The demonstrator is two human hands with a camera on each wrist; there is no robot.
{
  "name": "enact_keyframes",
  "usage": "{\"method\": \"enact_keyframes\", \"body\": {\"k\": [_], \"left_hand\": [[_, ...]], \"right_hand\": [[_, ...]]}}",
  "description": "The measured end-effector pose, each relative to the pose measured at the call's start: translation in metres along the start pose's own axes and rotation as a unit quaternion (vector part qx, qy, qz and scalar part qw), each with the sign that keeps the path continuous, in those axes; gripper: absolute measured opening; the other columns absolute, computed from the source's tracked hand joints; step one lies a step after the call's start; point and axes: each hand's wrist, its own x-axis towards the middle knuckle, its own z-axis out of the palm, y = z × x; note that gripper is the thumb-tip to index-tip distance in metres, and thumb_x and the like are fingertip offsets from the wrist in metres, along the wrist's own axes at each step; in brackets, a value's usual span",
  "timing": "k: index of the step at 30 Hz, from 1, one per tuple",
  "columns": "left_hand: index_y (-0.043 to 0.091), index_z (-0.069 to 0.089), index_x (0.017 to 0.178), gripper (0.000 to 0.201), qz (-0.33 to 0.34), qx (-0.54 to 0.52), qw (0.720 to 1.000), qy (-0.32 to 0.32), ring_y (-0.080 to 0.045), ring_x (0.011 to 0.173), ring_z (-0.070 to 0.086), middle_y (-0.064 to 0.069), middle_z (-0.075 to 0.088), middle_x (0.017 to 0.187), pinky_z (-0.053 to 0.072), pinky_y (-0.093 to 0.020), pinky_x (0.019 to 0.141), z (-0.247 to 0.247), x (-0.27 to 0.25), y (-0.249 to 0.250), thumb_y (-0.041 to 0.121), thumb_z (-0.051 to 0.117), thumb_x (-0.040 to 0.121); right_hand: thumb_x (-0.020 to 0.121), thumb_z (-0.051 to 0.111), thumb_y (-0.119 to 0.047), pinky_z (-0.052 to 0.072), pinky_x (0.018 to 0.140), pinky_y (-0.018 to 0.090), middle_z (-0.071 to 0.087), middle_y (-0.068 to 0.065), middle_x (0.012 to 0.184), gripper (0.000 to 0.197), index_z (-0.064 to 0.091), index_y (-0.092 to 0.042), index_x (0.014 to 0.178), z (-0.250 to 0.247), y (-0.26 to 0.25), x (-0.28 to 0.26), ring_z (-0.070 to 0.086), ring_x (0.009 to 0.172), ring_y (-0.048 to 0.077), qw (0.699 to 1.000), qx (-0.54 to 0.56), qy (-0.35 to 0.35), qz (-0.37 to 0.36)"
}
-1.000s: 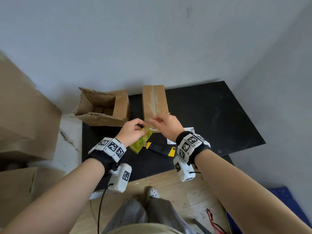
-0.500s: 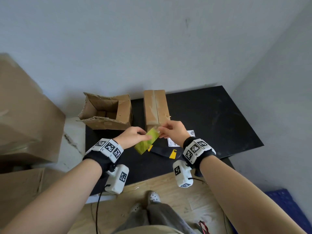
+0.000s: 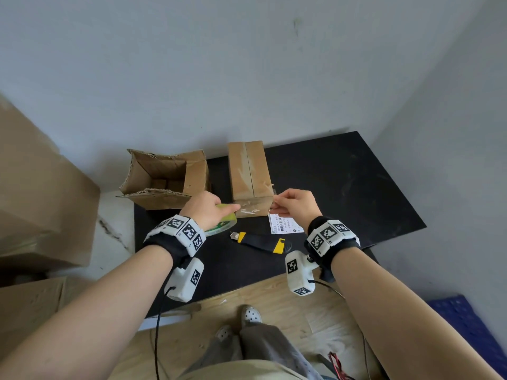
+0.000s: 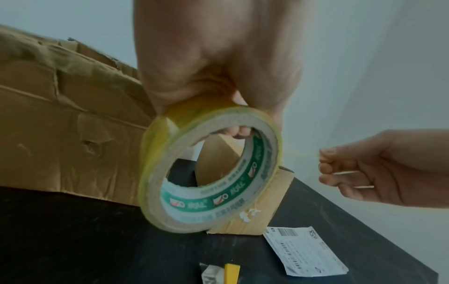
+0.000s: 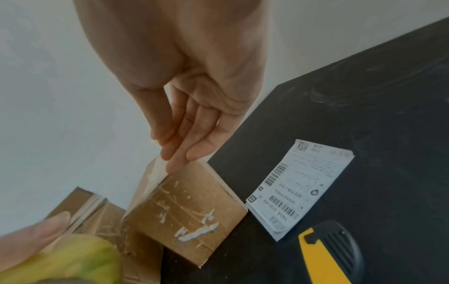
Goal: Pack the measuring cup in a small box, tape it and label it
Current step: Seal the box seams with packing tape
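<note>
We see left hand (image 3: 204,208) wrapped round yellowish roll of clear packing tape (image 4: 209,171), fingers through core, thumb on outer rim. Right hand (image 3: 295,204) pinches free end of clear tape strip (image 5: 148,184), stretched from roll across near face of small closed brown cardboard box (image 3: 251,178), which sits between both grips on black bench (image 3: 343,187). Measuring cup not visible (box flaps shut). White barcode shipping label (image 3: 285,224) lies just under right grip; yellow-black utility knife (image 3: 260,241) nearer us. Open torn cardboard box (image 3: 164,179) beyond left grip.
</note>
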Motion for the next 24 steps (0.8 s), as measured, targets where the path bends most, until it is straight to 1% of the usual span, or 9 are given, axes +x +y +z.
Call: {"method": "enact_keyframes", "body": {"k": [2, 5, 7, 9, 11, 13, 16, 20, 24], "left_hand": [[0.015, 0.03, 0.045, 0.063, 0.021, -0.025, 0.999, 0.012, -0.019, 0.046, 0.031, -0.002, 0.025, 0.046, 0.025, -0.032, 0.051, 0.0, 0.004, 0.001, 0.056, 0.063, 0.078], [0.012, 0.033, 0.043, 0.061, 0.06, -0.035, 0.997, 0.026, -0.019, 0.045, 0.031, -0.002, 0.027, 0.043, 0.024, -0.03, 0.051, 0.0, 0.008, 0.0, 0.047, 0.061, 0.084], [0.012, 0.034, 0.042, 0.061, 0.049, 0.002, 0.998, 0.035, -0.019, 0.045, 0.032, -0.003, 0.027, 0.044, 0.025, -0.03, 0.051, -0.001, 0.01, 0.0, 0.047, 0.06, 0.085], [0.013, 0.033, 0.043, 0.062, 0.018, 0.034, 0.998, 0.043, -0.02, 0.045, 0.034, -0.004, 0.03, 0.045, 0.026, -0.031, 0.05, 0.0, 0.013, 0.002, 0.054, 0.059, 0.083], [0.013, 0.036, 0.045, 0.062, 0.002, 0.044, 0.998, 0.045, -0.021, 0.047, 0.04, -0.006, 0.037, 0.048, 0.029, -0.03, 0.049, 0.002, 0.016, 0.002, 0.057, 0.057, 0.083], [0.012, 0.038, 0.046, 0.061, -0.007, 0.044, 0.998, 0.053, -0.02, 0.049, 0.041, -0.005, 0.039, 0.05, 0.028, -0.027, 0.047, 0.004, 0.017, 0.002, 0.056, 0.056, 0.084], [0.011, 0.035, 0.044, 0.062, -0.01, 0.025, 0.997, 0.076, -0.017, 0.048, 0.037, -0.004, 0.034, 0.048, 0.024, -0.028, 0.046, 0.004, 0.017, 0.0, 0.051, 0.057, 0.085], [0.012, 0.034, 0.042, 0.063, -0.008, 0.01, 0.996, 0.09, -0.019, 0.047, 0.038, -0.004, 0.034, 0.045, 0.027, -0.028, 0.048, 0.001, 0.022, -0.004, 0.049, 0.059, 0.085], [0.012, 0.036, 0.04, 0.063, -0.001, 0.01, 0.996, 0.091, -0.018, 0.045, 0.039, -0.003, 0.032, 0.042, 0.028, -0.027, 0.047, 0.0, 0.025, 0.001, 0.049, 0.06, 0.084]], "right_hand": [[0.092, 0.057, -0.006, 0.055, 0.063, 0.02, 0.065, 0.007, 0.072, 0.015, 0.06, -0.005, 0.077, -0.002, 0.003, 0.0, 0.068, 0.058, 0.011, 0.999, 0.026, 0.017, 0.012], [0.092, 0.057, -0.007, 0.056, 0.063, 0.019, 0.065, 0.008, 0.072, 0.015, 0.061, -0.005, 0.077, -0.008, 0.006, 0.002, 0.068, 0.062, 0.013, 0.997, 0.059, 0.031, 0.027], [0.091, 0.057, -0.006, 0.057, 0.063, 0.019, 0.066, 0.009, 0.073, 0.015, 0.062, -0.004, 0.077, -0.01, 0.006, 0.002, 0.069, 0.064, 0.015, 0.997, 0.068, 0.03, 0.026], [0.092, 0.057, -0.006, 0.057, 0.065, 0.02, 0.066, 0.01, 0.074, 0.015, 0.062, -0.003, 0.078, -0.012, 0.004, 0.002, 0.068, 0.068, 0.017, 0.996, 0.074, 0.033, 0.025], [0.092, 0.057, -0.006, 0.057, 0.064, 0.02, 0.066, 0.01, 0.075, 0.013, 0.063, -0.002, 0.08, -0.013, 0.002, 0.004, 0.068, 0.069, 0.018, 0.997, 0.072, 0.028, 0.029], [0.092, 0.057, -0.007, 0.057, 0.065, 0.02, 0.066, 0.01, 0.076, 0.013, 0.063, -0.003, 0.081, -0.011, 0.001, 0.007, 0.068, 0.069, 0.017, 0.998, 0.048, 0.019, 0.035], [0.091, 0.058, -0.009, 0.056, 0.063, 0.019, 0.066, 0.008, 0.073, 0.015, 0.063, -0.003, 0.079, -0.007, 0.003, 0.012, 0.068, 0.066, 0.015, 0.998, 0.02, 0.02, 0.047], [0.091, 0.061, -0.016, 0.056, 0.059, 0.017, 0.067, 0.006, 0.07, 0.019, 0.063, -0.005, 0.075, 0.0, 0.008, 0.018, 0.067, 0.056, 0.007, 0.998, 0.013, 0.029, 0.046], [0.091, 0.061, -0.017, 0.054, 0.055, 0.016, 0.065, 0.007, 0.069, 0.021, 0.062, -0.005, 0.074, 0.001, 0.011, 0.022, 0.066, 0.054, 0.008, 0.998, 0.027, 0.044, 0.047]]}}
